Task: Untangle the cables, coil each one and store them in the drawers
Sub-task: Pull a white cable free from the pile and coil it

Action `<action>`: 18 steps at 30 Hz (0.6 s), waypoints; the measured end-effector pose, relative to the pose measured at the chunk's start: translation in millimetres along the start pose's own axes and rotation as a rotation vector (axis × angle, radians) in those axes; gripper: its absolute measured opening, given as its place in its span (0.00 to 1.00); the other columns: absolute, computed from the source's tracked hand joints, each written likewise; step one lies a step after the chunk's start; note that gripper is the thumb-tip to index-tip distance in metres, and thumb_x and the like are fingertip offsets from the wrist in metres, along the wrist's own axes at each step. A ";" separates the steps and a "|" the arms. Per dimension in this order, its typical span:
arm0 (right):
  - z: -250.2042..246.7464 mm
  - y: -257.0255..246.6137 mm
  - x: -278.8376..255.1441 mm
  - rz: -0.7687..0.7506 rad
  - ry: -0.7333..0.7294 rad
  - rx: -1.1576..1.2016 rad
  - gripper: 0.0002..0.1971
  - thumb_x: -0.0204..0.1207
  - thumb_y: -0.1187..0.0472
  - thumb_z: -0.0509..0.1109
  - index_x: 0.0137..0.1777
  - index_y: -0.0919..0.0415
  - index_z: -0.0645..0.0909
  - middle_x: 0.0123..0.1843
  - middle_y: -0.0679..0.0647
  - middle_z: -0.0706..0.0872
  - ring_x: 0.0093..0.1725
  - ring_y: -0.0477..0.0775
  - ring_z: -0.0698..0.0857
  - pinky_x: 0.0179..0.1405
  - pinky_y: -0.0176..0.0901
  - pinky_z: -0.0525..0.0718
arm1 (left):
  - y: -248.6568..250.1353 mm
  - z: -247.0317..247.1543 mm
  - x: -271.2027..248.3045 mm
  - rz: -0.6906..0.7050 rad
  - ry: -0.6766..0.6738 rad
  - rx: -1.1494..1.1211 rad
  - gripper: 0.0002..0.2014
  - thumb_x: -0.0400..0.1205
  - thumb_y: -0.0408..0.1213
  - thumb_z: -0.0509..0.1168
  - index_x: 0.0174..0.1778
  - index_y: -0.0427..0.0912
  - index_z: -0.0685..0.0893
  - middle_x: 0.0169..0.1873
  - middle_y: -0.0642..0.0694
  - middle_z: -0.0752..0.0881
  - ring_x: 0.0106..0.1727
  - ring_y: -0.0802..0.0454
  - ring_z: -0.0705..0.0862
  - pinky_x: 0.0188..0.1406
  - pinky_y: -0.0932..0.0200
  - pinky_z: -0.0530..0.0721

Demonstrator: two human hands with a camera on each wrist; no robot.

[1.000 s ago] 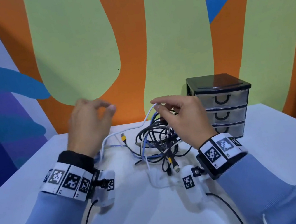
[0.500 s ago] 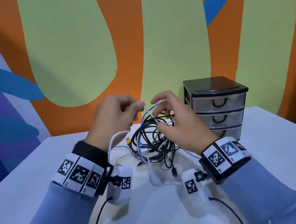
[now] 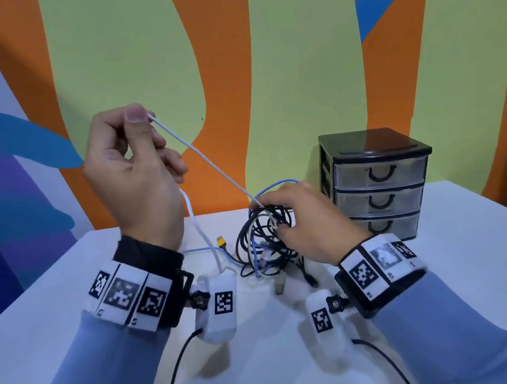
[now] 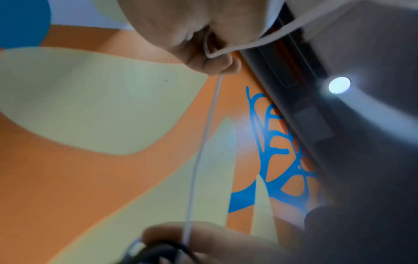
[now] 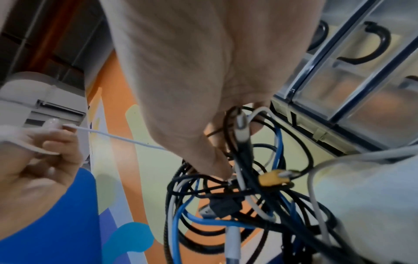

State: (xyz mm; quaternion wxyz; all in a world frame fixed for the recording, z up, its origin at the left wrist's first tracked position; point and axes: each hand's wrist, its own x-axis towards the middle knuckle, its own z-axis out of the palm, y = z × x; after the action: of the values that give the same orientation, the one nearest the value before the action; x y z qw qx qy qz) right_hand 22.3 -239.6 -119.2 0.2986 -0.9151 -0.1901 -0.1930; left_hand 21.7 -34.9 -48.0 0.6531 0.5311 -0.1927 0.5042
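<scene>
A tangle of black, blue and white cables (image 3: pixel 265 243) (image 5: pixel 248 187) lies on the white table (image 3: pixel 458 275) left of a small three-drawer unit (image 3: pixel 377 182) (image 5: pixel 353 71), all drawers closed. My left hand (image 3: pixel 132 151) (image 4: pixel 203 53) (image 5: pixel 45 146) is raised high and pinches a white cable (image 3: pixel 203 156) (image 4: pixel 203 142) (image 5: pixel 117 138), which runs taut down to the tangle. My right hand (image 3: pixel 302 217) (image 5: pixel 203 89) grips the top of the tangle, fingers curled into the black loops.
A yellow-tipped plug (image 3: pixel 221 240) and a grey USB plug (image 3: pixel 279 285) stick out of the tangle. The painted orange and green wall (image 3: pixel 257 58) stands right behind the table. Black leads (image 3: pixel 175 377) run from the wrist cameras toward me.
My left hand has risen up and to the left, drawing the white cable out taut. My right hand has dropped onto the tangle and holds it down.
</scene>
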 end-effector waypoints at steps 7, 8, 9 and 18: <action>-2.0 8.0 -1.6 -0.044 0.103 0.080 0.21 0.82 0.66 0.70 0.62 0.38 0.91 0.52 0.41 0.87 0.57 0.48 0.79 0.61 0.44 0.77 | -25.2 -37.9 18.3 -0.285 -0.502 0.849 0.07 0.82 0.36 0.71 0.50 0.52 0.93 0.38 0.46 0.92 0.44 0.41 0.91 0.48 0.47 0.87; -1.8 6.6 -1.3 -0.057 0.128 0.093 0.19 0.81 0.67 0.72 0.60 0.40 0.92 0.50 0.37 0.88 0.55 0.44 0.81 0.58 0.39 0.77 | -27.0 -38.8 15.3 -0.249 -0.578 0.968 0.17 0.80 0.32 0.70 0.62 0.54 0.91 0.50 0.44 0.91 0.55 0.37 0.89 0.54 0.47 0.83; -2.0 4.6 -1.4 -0.064 0.154 0.126 0.17 0.80 0.67 0.74 0.58 0.43 0.92 0.47 0.34 0.88 0.52 0.39 0.83 0.54 0.32 0.77 | -28.7 -37.8 12.7 -0.192 -0.660 1.010 0.28 0.78 0.30 0.68 0.74 0.56 0.86 0.61 0.41 0.86 0.65 0.36 0.84 0.61 0.47 0.80; 7.6 6.5 3.1 -0.083 0.293 0.275 0.10 0.76 0.59 0.82 0.46 0.40 0.89 0.42 0.43 0.91 0.47 0.44 0.88 0.53 0.45 0.85 | 0.2 -7.1 -23.9 0.214 -0.878 0.552 0.39 0.81 0.48 0.73 0.90 0.64 0.67 0.79 0.47 0.74 0.84 0.48 0.70 0.83 0.39 0.70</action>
State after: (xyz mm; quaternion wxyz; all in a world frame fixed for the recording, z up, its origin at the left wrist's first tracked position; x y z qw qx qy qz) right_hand 29.8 -239.0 -126.4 0.4369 -0.8193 -0.2069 -0.3084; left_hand 9.6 -39.5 -69.3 0.2917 0.8217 -0.3614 0.3303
